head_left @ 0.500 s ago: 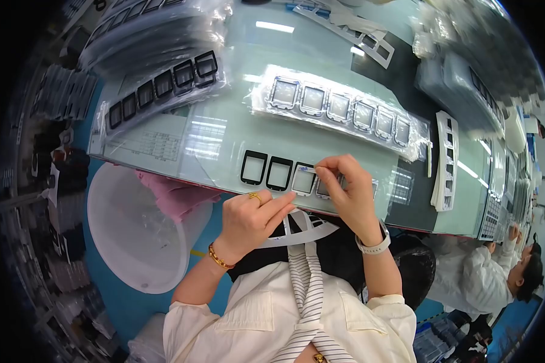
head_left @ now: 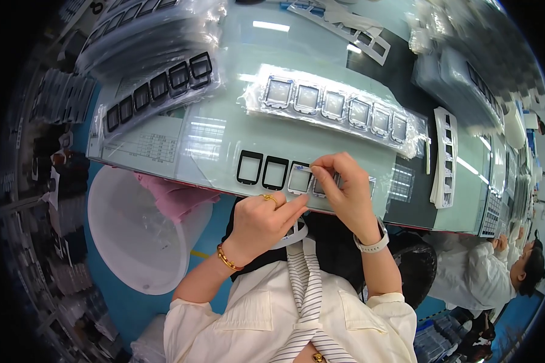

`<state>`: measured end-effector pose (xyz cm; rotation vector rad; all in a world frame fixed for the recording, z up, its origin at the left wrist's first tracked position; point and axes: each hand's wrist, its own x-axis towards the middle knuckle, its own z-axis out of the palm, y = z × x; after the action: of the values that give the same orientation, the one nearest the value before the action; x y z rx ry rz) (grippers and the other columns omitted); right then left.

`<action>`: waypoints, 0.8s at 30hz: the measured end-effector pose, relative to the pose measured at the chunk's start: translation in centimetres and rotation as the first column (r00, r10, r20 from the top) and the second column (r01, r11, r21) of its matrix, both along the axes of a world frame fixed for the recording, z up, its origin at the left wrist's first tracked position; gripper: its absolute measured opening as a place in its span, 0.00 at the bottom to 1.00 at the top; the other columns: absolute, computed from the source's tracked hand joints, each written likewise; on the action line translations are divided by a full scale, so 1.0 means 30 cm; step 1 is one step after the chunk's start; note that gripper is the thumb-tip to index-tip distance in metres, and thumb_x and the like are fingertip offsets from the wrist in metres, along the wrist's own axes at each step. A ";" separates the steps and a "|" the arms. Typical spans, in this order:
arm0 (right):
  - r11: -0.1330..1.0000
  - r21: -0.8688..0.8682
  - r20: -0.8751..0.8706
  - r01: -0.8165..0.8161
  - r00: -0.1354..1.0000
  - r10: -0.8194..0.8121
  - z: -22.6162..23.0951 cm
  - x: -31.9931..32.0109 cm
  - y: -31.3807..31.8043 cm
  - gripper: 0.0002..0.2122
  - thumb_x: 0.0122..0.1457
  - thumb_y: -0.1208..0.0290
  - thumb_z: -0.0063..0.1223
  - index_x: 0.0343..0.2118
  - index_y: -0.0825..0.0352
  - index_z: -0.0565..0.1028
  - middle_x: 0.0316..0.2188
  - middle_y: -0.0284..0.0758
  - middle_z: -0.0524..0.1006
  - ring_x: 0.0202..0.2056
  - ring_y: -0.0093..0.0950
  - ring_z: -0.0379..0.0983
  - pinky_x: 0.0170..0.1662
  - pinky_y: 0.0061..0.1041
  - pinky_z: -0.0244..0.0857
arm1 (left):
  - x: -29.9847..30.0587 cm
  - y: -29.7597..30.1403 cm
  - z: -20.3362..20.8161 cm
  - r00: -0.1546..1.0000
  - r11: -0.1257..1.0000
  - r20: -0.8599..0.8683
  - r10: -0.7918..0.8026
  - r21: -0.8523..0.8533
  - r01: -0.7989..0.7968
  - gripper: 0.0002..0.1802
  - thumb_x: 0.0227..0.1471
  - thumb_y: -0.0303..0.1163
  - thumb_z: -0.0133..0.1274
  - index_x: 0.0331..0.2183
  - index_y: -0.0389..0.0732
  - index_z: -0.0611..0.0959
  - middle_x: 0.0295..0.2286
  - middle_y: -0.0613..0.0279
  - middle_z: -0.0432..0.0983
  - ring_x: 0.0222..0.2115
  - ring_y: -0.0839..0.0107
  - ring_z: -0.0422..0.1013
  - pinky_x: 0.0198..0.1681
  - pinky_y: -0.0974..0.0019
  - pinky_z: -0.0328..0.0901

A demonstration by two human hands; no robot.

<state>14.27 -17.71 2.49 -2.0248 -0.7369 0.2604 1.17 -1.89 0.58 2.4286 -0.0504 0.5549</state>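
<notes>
In a row along the table's near edge lie two black rectangular frames, one [head_left: 260,169] left of the other [head_left: 286,174]. Beside them is a pale-faced frame [head_left: 292,179] with blue marks at its top. More frames continue rightward, partly covered by my right hand [head_left: 347,190]. Its thumb and forefinger are pinched together at the pale frame's upper right; whatever they grip is too small to make out. My left hand [head_left: 261,219] has curled fingers, with its fingertips by the row's lower edge. A white cut-out strip [head_left: 292,236] hangs from under it, partly hidden.
Behind the row lies a clear plastic tray [head_left: 321,123] of pale frames. Bagged black frames [head_left: 159,88] are at the left, a stack of white cut-out strips [head_left: 444,160] at the right. A white bin [head_left: 124,242] with pink cloth [head_left: 174,196] stands below the table's edge. A co-worker [head_left: 472,272] sits at right.
My left hand has shifted a little to the right along the row. Less of the white strip shows beneath it. My right hand keeps its pinch, slightly moved left.
</notes>
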 end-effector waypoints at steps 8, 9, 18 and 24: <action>1.000 0.003 0.099 -0.016 0.995 0.016 -0.003 0.002 -0.004 0.03 0.61 0.80 0.62 0.37 0.70 0.81 0.34 0.36 0.78 0.33 0.27 0.75 0.36 0.26 0.69 | 0.007 -0.014 0.005 0.999 0.998 -0.029 0.031 0.050 -0.030 0.09 0.52 0.37 0.67 0.39 0.54 0.92 0.18 0.71 0.67 0.15 0.69 0.67 0.19 0.64 0.61; 1.000 0.004 0.098 -0.018 0.995 0.017 0.001 0.003 -0.001 0.03 0.61 0.80 0.62 0.37 0.70 0.81 0.34 0.36 0.78 0.33 0.27 0.75 0.36 0.26 0.69 | 0.005 -0.015 0.005 0.999 0.998 -0.030 0.033 0.051 -0.031 0.09 0.52 0.37 0.67 0.39 0.54 0.92 0.18 0.71 0.67 0.15 0.69 0.67 0.19 0.64 0.61; 0.996 -0.079 0.239 -0.045 0.969 0.063 0.003 0.012 0.021 0.05 0.59 0.80 0.63 0.38 0.71 0.79 0.42 0.40 0.77 0.42 0.39 0.76 0.43 0.32 0.72 | 0.003 -0.021 -0.004 0.999 0.999 -0.026 0.040 0.031 -0.039 0.09 0.52 0.36 0.67 0.38 0.53 0.92 0.17 0.71 0.68 0.15 0.69 0.67 0.20 0.64 0.61; 0.996 -0.067 0.256 -0.052 0.964 0.068 -0.011 0.018 0.020 0.05 0.59 0.81 0.62 0.37 0.70 0.79 0.43 0.40 0.77 0.42 0.39 0.76 0.43 0.34 0.71 | 0.006 -0.024 0.001 0.999 0.999 -0.036 0.040 0.015 -0.040 0.08 0.52 0.36 0.67 0.37 0.52 0.92 0.16 0.70 0.69 0.15 0.69 0.68 0.20 0.64 0.61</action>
<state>14.81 -17.10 2.17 -2.1186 -0.9632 0.0533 1.35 -2.62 0.62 2.4575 0.0096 0.5301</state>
